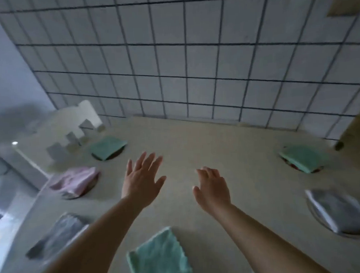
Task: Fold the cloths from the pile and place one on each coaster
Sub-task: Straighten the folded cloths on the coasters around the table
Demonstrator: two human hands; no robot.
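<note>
My left hand [140, 181] and my right hand [214, 187] hover over the middle of the beige counter [196, 139], fingers spread and holding nothing. Folded cloths lie around them. A green cloth [107, 147] covers a dark coaster at the back left. Below it a pink cloth [76, 180] rests on another coaster. A grey cloth [55, 234] lies at the near left. At the right, a green cloth [303, 158] sits on a reddish coaster and a grey cloth [339, 211] on a pale coaster. A green cloth [159, 257] lies near the front between my forearms.
A tiled wall [192, 62] rises behind the counter. A white cut-out stand [74, 129] is at the back left corner. The counter's left edge [32, 202] drops off beside the pink cloth. A small dark object [339, 145] sits at the far right.
</note>
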